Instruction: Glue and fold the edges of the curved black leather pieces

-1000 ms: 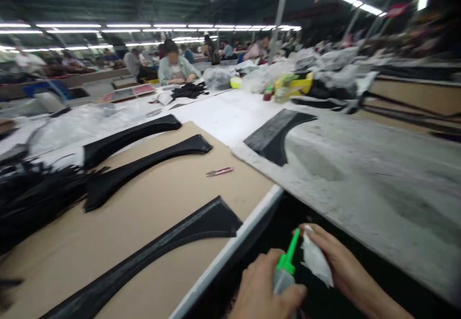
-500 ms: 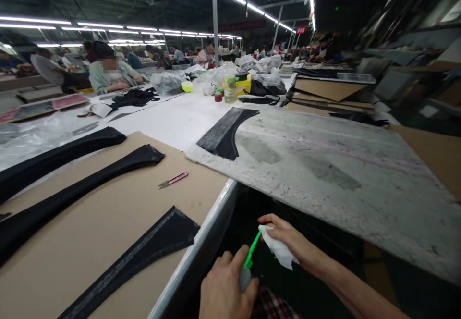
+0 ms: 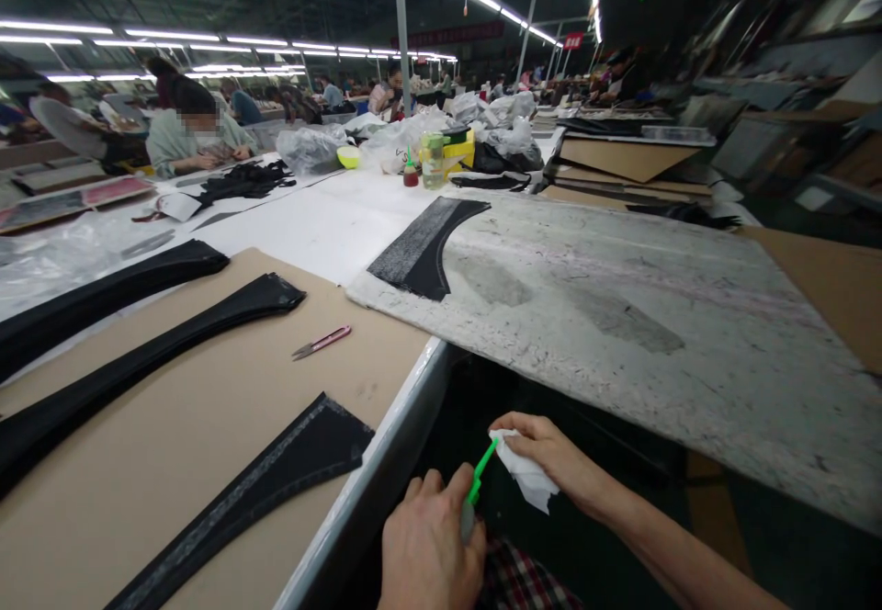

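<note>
Low in the view, below the table edge, my left hand [image 3: 428,550] is wrapped round a small squeeze bottle with a green nozzle [image 3: 480,474] that points up and right. My right hand [image 3: 551,454] pinches a piece of white tissue [image 3: 527,474] against the nozzle's tip. To the left, a curved black fabric piece [image 3: 276,481] lies on a brown cardboard sheet [image 3: 207,408]. Two longer curved black pieces [image 3: 138,353] lie farther left. Small pink snips [image 3: 321,342] rest on the cardboard.
A stained grey-white board [image 3: 620,316] with one black fabric piece [image 3: 424,247] on it sits ahead to the right. Bottles, a yellow box and plastic bags [image 3: 441,146] crowd the far end. Other people sit at tables behind, at left. Cardboard sheets [image 3: 627,160] are stacked at right.
The view has swung right and steadied. Both hands kept their hold on the bottle and the tissue and stayed together at the nozzle tip.
</note>
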Demonstrator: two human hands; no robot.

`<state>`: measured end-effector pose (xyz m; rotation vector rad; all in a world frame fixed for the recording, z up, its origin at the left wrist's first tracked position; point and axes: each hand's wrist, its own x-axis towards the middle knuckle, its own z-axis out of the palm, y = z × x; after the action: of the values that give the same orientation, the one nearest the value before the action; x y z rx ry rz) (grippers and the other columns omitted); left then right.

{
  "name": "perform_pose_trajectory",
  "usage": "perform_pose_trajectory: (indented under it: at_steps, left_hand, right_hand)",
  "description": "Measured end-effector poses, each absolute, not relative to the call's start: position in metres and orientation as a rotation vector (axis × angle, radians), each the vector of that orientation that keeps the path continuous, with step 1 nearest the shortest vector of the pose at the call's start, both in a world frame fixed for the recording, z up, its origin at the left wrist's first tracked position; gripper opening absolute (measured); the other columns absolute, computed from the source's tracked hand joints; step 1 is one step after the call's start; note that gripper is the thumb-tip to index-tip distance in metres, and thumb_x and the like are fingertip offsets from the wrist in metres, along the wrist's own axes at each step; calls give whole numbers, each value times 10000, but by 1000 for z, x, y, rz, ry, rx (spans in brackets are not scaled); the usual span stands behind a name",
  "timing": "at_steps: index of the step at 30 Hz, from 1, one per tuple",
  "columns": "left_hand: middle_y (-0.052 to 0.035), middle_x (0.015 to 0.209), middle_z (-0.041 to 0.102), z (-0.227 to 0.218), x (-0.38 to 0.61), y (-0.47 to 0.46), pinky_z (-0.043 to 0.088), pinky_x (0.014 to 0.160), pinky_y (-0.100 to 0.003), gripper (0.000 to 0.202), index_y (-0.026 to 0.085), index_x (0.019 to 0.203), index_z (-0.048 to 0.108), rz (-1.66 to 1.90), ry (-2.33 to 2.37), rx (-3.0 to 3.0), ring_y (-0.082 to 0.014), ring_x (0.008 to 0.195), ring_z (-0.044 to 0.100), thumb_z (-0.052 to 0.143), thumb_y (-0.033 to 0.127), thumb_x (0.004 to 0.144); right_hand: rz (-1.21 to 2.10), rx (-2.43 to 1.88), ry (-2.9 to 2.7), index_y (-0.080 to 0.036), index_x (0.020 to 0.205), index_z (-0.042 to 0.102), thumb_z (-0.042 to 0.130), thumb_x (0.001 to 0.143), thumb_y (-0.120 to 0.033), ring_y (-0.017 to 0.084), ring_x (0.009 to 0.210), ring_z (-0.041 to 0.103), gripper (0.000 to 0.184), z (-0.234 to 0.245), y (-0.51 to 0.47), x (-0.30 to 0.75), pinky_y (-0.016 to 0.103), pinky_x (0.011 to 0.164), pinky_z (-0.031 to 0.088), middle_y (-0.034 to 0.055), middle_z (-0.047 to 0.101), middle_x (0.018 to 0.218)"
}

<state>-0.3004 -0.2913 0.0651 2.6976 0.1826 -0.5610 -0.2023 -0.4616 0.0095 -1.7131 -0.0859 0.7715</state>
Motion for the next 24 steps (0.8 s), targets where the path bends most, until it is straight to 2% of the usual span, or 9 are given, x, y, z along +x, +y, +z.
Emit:
perform_pose_trajectory:
  at_steps: [14, 24]
  left_hand:
    - [-46, 1093, 632, 70, -298, -298, 477, 895, -404, 509, 356, 1296, 530, -652, 161, 2757, -289, 1074, 563, 562, 238, 802]
    - [-69, 1035, 633, 61, -303, -302, 463, 793, -390, 497, 331, 1215, 584, -486, 144, 2767, -308, 1013, 568, 535, 173, 747]
  right_hand:
    - [772, -1677, -11, -98, 949, 648, 637, 623, -428, 106, 563, 426, 464, 8, -465, -204, 241, 518, 257, 3, 575, 689]
    - [835, -1593, 67, -108, 925, 664, 677, 604, -405, 107, 556, 464, 437, 8, -464, -205, 228, 509, 272, 27, 616, 713]
